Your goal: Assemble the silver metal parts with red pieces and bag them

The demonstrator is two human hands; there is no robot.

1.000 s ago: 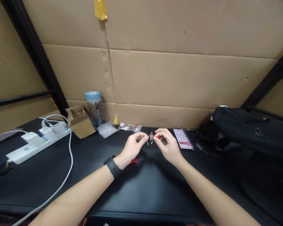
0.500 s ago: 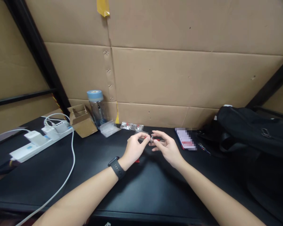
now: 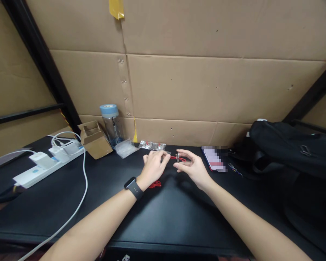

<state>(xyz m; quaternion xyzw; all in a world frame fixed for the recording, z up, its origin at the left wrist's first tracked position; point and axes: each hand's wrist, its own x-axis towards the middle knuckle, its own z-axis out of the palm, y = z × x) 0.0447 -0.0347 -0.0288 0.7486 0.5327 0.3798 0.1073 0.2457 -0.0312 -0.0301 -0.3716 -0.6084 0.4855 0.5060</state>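
My right hand (image 3: 195,169) holds a small, round, shiny metal piece (image 3: 178,157) edge-on between thumb and fingertips. A thin red cord (image 3: 173,157) runs from that piece toward my left hand (image 3: 154,166), which pinches the cord's end with thumb and forefinger. More of the cord loops out on the right hand's side of the metal piece. Both hands are raised over the black table (image 3: 179,217). Under my left wrist, which wears a black watch, lies a bundle of red cord (image 3: 155,184). What the metal piece is exactly is too small to tell.
Clear packets with silver and red pieces (image 3: 152,145) and a plastic bag (image 3: 125,148) lie behind my hands. Further left are a blue-lidded bottle (image 3: 110,125), an open cardboard box (image 3: 96,141) and a power strip (image 3: 35,174). A phone (image 3: 213,157) and black backpack (image 3: 293,152) are right.
My hands have drawn slightly apart, and red cord now shows stretched between them. The left hand has turned palm-down and shifted left, uncovering more of the red bundle.
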